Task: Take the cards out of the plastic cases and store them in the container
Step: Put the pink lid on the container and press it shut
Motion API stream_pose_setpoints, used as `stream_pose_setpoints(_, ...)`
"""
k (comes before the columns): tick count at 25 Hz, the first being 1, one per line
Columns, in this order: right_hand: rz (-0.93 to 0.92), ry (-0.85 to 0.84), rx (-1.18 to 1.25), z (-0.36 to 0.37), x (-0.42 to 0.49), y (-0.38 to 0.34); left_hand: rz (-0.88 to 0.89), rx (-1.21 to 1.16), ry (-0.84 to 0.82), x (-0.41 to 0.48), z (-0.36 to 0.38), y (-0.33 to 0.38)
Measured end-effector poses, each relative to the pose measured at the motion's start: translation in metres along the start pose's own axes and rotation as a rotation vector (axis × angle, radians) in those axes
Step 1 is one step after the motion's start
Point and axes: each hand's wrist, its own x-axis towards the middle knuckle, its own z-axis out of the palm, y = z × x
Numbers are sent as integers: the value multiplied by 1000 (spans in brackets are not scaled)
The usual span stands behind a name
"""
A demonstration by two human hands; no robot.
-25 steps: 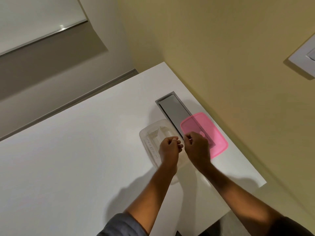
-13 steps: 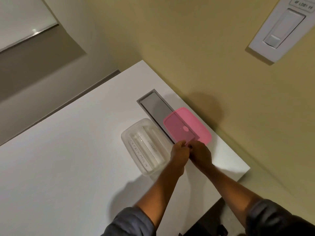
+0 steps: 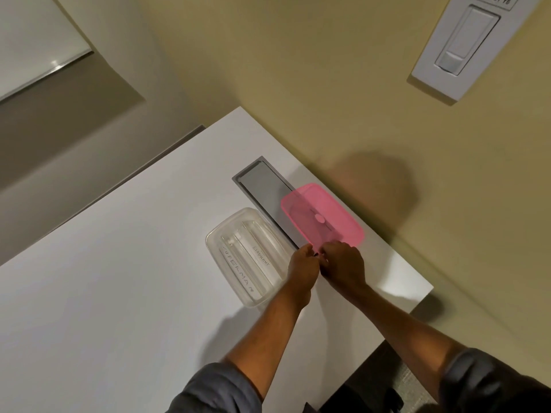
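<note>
Both hands, left (image 3: 302, 271) and right (image 3: 343, 265), have moved off the container (image 3: 247, 254) toward the pink lid (image 3: 322, 216), fingers pinched together; contents unclear. Closing may follow.

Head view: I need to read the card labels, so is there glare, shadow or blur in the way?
Head view: dim and soft; labels in the clear container partly legible; arms shadow the table; wide-angle tilt.

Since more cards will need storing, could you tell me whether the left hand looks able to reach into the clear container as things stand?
Probably yes. The left hand is right beside the clear container, whose top is open; the pink lid lies apart on the table. But its fingers are pinched together with the right hand.
</note>
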Motion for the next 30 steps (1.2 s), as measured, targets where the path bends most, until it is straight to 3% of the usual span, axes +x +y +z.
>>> stream_pose_setpoints(3,-24,89,112,-10,1,-5,41,-89,-5,-5,0,9)
stream_pose_setpoints(6,68,159,318,-25,6,-14,78,-211,-2,-11,0,19)
stream_pose_setpoints(11,151,157,564,-57,5,-31,77,-311,25,-20,-5,35)
stream_pose_setpoints(23,205,-57,1332,-116,-10,-51,88,-443,134,-23,-67,31)
stream_pose_setpoints(26,224,-69,1398,-117,-6,-41,52,-454,220,-24,-89,20)
stream_pose_setpoints(30,264,-66,1314,-103,1,-32,42,-510,309,-31,-114,7)
